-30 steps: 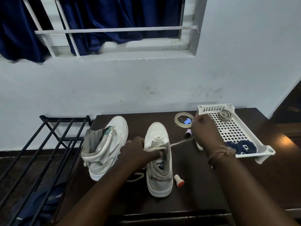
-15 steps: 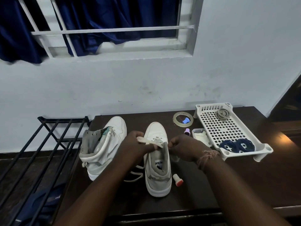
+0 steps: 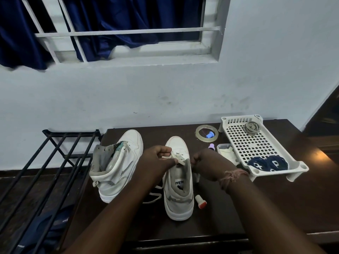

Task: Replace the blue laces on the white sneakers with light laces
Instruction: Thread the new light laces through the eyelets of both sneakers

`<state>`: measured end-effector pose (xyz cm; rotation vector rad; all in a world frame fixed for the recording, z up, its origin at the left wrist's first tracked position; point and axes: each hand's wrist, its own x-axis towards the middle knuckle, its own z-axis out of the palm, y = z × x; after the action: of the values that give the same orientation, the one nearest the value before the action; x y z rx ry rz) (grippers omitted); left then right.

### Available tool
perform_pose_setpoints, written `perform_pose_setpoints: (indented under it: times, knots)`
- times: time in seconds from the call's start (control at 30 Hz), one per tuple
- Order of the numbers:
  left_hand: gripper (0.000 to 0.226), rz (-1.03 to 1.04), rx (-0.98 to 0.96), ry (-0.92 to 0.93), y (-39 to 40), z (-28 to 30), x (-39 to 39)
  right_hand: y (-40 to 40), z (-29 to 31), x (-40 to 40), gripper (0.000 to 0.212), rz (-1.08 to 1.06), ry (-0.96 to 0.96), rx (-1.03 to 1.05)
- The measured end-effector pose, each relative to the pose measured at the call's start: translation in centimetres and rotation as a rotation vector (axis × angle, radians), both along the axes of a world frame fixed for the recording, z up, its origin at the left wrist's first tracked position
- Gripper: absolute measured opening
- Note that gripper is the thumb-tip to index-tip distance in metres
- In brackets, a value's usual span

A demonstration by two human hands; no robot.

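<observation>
At center frame, I am seeing the right hand [image 3: 207, 163], a second ago stretched right pulling lace, now curling beside the right sneaker [image 3: 178, 178]. The left hand [image 3: 157, 160] is pinching the light lace [image 3: 177, 158], so threading is continuing. Blue laces [image 3: 267, 163] are lying in the tray [image 3: 238, 142].

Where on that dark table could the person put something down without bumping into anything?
Bare wood lies right of the white tray, toward the table's right edge, and along the near edge in front of the right sneaker. It is crowded between that sneaker and the tray: tape roll, small caps and a tub.
</observation>
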<state>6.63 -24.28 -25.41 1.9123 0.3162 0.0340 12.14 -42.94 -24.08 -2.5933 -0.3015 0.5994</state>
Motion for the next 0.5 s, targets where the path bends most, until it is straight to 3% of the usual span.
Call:
perform_pose_setpoints:
  times: [0.03, 0.13, 0.2, 0.33, 0.43, 0.5]
  knots:
    - [0.036, -0.001, -0.001, -0.003, 0.0, 0.0, 0.0, -0.1, 0.0, -0.1, 0.014, 0.016, -0.038, -0.099]
    - [0.032, -0.004, 0.005, -0.005, -0.1, 0.0, -0.1, -2.0, -1.1, 0.0, 0.044, -0.002, -0.127, -0.428]
    - [0.027, -0.006, 0.001, -0.004, -0.2, 0.2, -0.2, -2.4, -0.8, 0.0, 0.041, -0.017, -0.102, -0.386]
    - [0.018, -0.029, 0.036, 0.015, -0.2, 0.1, -0.2, -0.5, 0.4, -0.3, 0.01, -0.022, -0.007, -0.013]
    - [0.013, -0.064, 0.103, 0.075, -0.1, -0.1, -0.1, 0.4, 0.3, -0.6, 0.028, -0.012, -0.027, 0.068]
    - [0.023, -0.11, 0.168, 0.132, 0.2, -0.4, 0.0, 0.1, 0.3, -0.8, 0.022, 0.005, -0.035, 0.03]
